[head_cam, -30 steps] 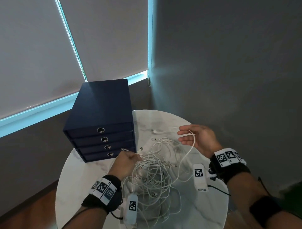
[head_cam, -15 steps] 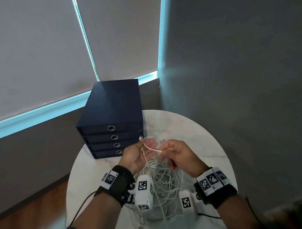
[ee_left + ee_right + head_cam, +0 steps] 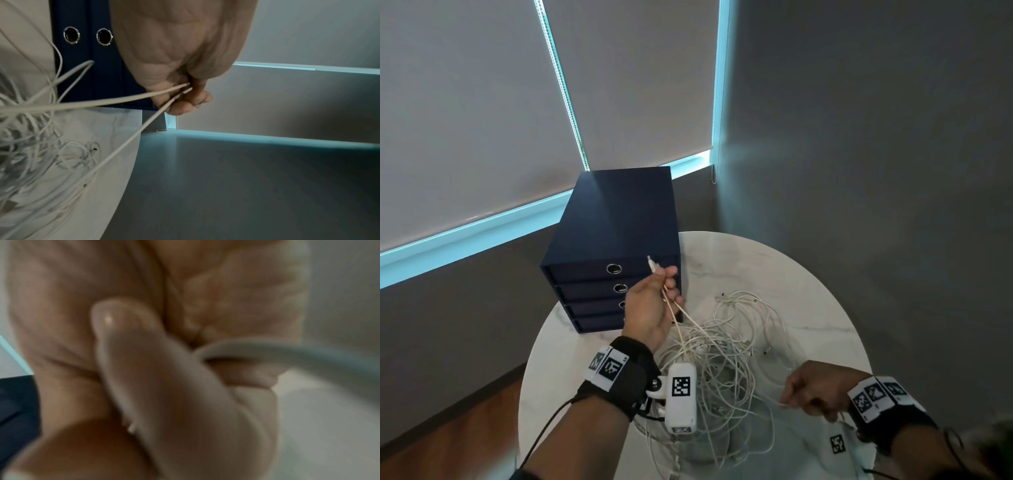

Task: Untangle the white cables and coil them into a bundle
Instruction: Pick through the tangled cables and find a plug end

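A loose tangle of white cables [image 3: 726, 346] lies on the round marble table [image 3: 791, 274]. My left hand [image 3: 654, 301] is raised in front of the drawer box and grips two strands of white cable [image 3: 123, 100], with a plug end [image 3: 651, 263] sticking up above the fingers. Both strands run down into the tangle [image 3: 30, 146]. My right hand [image 3: 811, 390] is low at the near right of the table, its fingers and thumb curled round a cable strand [image 3: 267, 350]; that view is blurred.
A dark blue box with four ring-pull drawers [image 3: 616, 240] stands at the table's back left, close behind my left hand. Grey walls and a blind-covered window enclose the corner. A wood floor [image 3: 465, 428] shows at the lower left.
My hands were together over the tangle; now they are apart. The left hand rose toward the drawer box with the cable end, and the right hand drew back down to the near right.
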